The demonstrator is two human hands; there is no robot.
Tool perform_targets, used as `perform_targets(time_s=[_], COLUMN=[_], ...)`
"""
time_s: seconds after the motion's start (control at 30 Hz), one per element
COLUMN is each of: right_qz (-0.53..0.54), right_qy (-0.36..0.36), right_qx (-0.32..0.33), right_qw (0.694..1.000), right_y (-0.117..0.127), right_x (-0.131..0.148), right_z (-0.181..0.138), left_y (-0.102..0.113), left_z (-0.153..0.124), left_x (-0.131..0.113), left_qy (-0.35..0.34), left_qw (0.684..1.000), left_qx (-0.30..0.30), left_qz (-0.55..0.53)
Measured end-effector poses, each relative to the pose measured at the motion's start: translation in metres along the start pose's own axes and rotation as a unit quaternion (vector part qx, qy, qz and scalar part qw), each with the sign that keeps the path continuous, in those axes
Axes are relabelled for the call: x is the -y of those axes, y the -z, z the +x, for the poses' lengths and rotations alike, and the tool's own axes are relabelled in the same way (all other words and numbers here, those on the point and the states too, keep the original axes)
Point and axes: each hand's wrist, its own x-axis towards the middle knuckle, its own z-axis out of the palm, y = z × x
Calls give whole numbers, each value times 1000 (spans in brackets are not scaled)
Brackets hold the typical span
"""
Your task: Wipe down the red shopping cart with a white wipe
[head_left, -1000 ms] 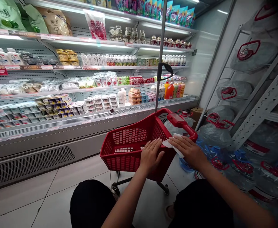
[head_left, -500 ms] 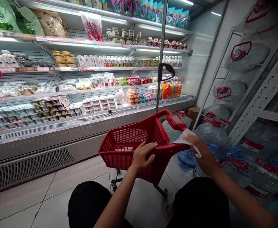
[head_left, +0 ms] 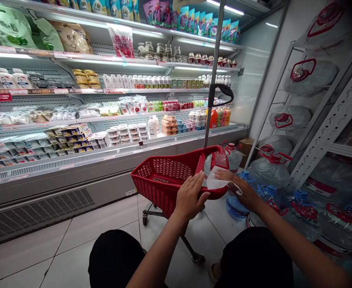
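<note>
Right hand: palm side not visible. Its fingers cover part of the white cloth (head_left: 213,182), which in turn masks a stretch of the red cart (head_left: 157,191). Left hand (head_left: 190,196): palm side concealed; the basket edge beneath it obscured. Pole (head_left: 219,36), upper centre: top cut off by the frame, foot hidden behind the basket. Green bag (head_left: 7,26), upper left: cropped by the left edge. Knees (head_left: 260,256): cropped at the bottom; a shoe (head_left: 213,273) partly obscured. Cardboard box (head_left: 245,149): partly screened by bottles. Water jugs (head_left: 340,224), lower right: dim, outlines indistinct. Small packs (head_left: 31,146), left: print too small to read.
</note>
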Motion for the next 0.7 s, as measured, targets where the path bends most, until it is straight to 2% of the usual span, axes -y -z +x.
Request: perform_targets(time_s=[0.07,0.17,0.27,0.37,0.43,0.5,0.6,0.7], right_qz=[12,6,-11,-22,-28,-43,-81,-122], right_qy=[-30,-40,11,82,112,94,-5,-107], right_qx=[-41,-73,-38,23,56,62,22,-55], right_qw=[999,997,999,996,992,993,996,985], right_y=[-11,-30,-43,-45,-41,-33,-13,10], right_x=[2,25,54,62,50,27,-16,-48], right_z=[3,3,6,18,28,35,35,28], left_y=[2,9,20,34,42,50,61,71], left_z=[-2,-3,-6,-12,-18,-24,-32,-33], left_x=[12,28,40,51,57,62,65,58], left_qy=[-11,-11,7,31,49,68,95,106], left_qw=[1000,1000,998,997,996,996,995,994], left_qx=[7,-2,-22,-19,-12,-11,-16,-16], left_qz=[-7,-26,-54,-68,-68,-61,-39,-14])
